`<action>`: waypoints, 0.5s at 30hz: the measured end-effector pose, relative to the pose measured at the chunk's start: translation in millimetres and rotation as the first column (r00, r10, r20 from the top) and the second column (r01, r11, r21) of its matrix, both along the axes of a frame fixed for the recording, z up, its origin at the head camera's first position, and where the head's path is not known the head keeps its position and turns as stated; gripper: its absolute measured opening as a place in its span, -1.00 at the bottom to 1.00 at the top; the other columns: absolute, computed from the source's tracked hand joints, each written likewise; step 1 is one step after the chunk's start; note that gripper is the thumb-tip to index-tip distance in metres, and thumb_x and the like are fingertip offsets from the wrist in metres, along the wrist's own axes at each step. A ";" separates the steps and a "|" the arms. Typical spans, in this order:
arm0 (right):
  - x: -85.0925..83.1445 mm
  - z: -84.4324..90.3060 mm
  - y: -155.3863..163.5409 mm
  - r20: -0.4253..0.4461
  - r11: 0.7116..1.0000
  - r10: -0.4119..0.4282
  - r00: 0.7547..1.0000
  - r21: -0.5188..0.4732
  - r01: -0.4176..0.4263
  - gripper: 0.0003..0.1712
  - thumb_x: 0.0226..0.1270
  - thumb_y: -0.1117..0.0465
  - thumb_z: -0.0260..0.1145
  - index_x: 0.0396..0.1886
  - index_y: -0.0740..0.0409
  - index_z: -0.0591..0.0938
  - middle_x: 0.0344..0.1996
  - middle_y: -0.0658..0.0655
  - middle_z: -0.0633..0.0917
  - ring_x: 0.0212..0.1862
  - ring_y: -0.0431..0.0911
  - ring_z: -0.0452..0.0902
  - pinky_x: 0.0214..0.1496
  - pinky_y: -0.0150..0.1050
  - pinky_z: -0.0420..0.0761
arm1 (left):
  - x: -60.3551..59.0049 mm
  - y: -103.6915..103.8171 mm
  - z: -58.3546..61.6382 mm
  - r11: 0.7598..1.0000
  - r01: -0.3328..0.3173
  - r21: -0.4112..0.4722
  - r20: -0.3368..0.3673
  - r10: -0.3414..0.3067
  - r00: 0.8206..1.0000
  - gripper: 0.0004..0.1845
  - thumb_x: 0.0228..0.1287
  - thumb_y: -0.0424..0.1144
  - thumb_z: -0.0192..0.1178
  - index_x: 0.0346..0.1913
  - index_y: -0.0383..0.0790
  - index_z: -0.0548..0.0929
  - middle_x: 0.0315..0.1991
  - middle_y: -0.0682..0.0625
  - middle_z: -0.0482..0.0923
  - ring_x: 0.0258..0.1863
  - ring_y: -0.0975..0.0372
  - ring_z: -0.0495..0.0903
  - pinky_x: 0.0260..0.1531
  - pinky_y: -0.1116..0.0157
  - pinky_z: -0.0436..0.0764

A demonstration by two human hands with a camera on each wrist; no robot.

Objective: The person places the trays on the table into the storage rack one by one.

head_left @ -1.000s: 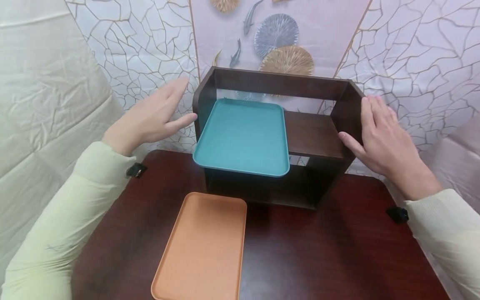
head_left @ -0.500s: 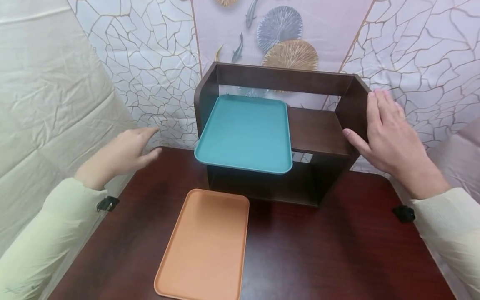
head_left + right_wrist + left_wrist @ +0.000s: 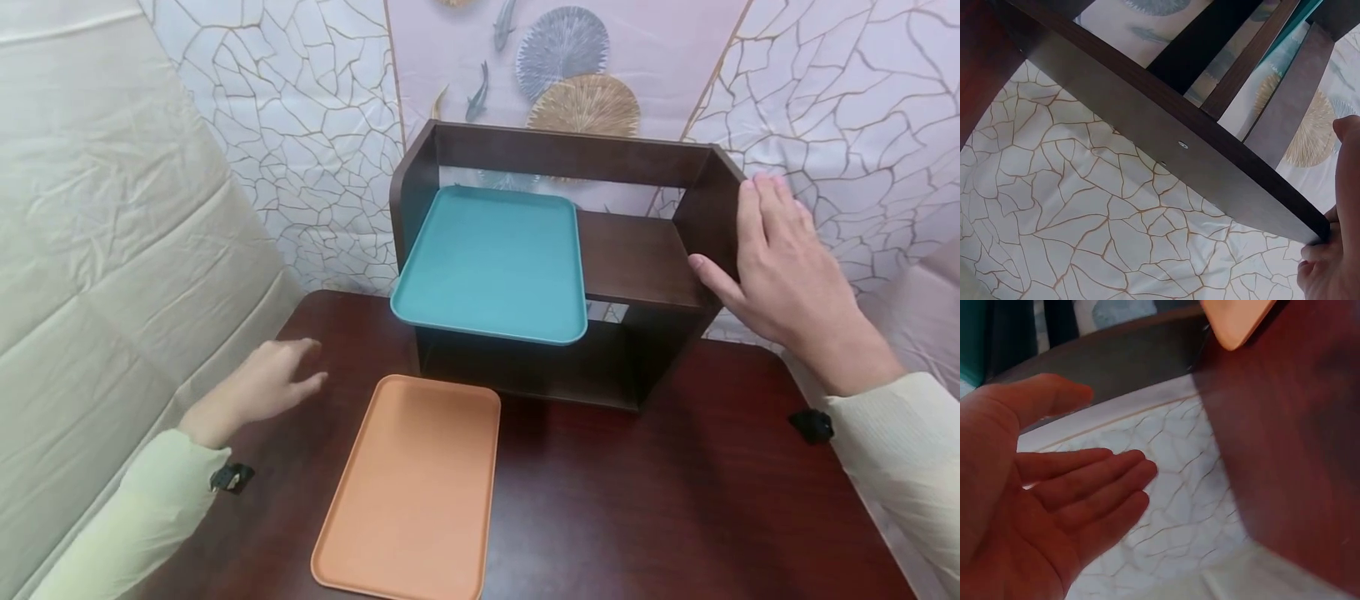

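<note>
**Left hand drops to the desk while the right stays on the shelf**

The left hand (image 3: 258, 387) has come down from beside the shelf unit to just above the near-left part of the desk (image 3: 675, 517), while the right hand (image 3: 780, 275) has barely shifted. That leaves only one hand on the shelf and puts the free hand close to the loose tray.

Nearest the viewer, the orange tray (image 3: 412, 492) lies flat on the desk, its long side running away from the person. The left hand hovers just beside the tray's far-left corner, not touching it; its fingers are straight and relaxed, holding nothing, as the left wrist view confirms.

Farther back stands the dark wooden shelf (image 3: 637, 258), against the patterned wall (image 3: 300, 125). A teal tray (image 3: 491, 262) rests on the shelf's middle board, to the left, its front edge overhanging. The right hand lies against the shelf's right side panel, fingers flat on the outside and thumb at the panel's front edge.
</note>
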State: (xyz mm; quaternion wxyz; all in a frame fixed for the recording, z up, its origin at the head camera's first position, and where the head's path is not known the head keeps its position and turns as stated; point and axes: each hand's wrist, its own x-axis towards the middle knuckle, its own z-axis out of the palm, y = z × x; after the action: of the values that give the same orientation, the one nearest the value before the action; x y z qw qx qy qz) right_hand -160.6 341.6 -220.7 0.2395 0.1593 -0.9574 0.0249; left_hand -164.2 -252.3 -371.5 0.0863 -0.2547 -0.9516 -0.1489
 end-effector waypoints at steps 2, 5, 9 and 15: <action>0.1 0.0 -0.3 0.000 1.000 -0.002 1.000 0.004 0.002 0.04 0.62 -0.10 0.12 0.69 0.46 -0.12 0.68 0.53 -0.06 0.73 0.36 -0.23 0.73 0.34 -0.12 | 5.2 2.2 -11.7 0.999 -0.031 0.008 0.043 0.030 0.999 -0.60 0.33 -0.24 0.36 0.03 -0.55 0.67 -0.11 -0.37 0.79 -0.11 -0.21 0.79 -0.09 -0.16 0.76; 0.4 0.1 -0.6 0.009 1.000 -0.007 1.000 0.006 0.007 0.04 0.63 -0.12 0.10 0.69 0.45 -0.14 0.68 0.52 -0.07 0.73 0.35 -0.25 0.73 0.33 -0.13 | 12.6 6.2 -27.3 0.997 -0.081 0.011 0.143 0.078 0.987 -0.59 0.34 -0.19 0.38 0.02 -0.53 0.69 -0.13 -0.34 0.80 -0.12 -0.17 0.80 -0.12 -0.12 0.77; 0.5 -0.2 -0.9 0.015 1.000 -0.009 1.000 0.004 0.009 0.04 0.63 -0.13 0.10 0.69 0.44 -0.14 0.69 0.49 -0.09 0.74 0.35 -0.26 0.73 0.34 -0.14 | 21.1 10.5 -44.5 0.991 -0.134 0.014 0.263 0.126 0.956 -0.59 0.33 -0.14 0.41 -0.01 -0.48 0.71 -0.17 -0.25 0.80 -0.17 -0.06 0.81 -0.18 -0.04 0.79; 0.2 -0.6 0.0 0.006 1.000 -0.008 1.000 0.002 0.008 0.04 0.62 -0.12 0.11 0.69 0.44 -0.13 0.69 0.50 -0.07 0.73 0.35 -0.23 0.73 0.34 -0.13 | 31.3 18.3 -70.5 0.983 -0.179 0.042 0.321 0.157 0.934 -0.70 0.26 -0.09 0.46 -0.21 -0.29 0.74 -0.35 -0.02 0.79 -0.35 0.20 0.76 -0.32 0.13 0.75</action>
State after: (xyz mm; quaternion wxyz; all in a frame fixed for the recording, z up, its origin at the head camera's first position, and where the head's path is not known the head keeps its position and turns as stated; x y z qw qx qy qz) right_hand -160.4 341.6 -221.3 0.2364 0.1555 -0.9588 0.0235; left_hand -132.9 -234.0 -442.0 -0.0459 -0.1420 -0.9656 -0.2131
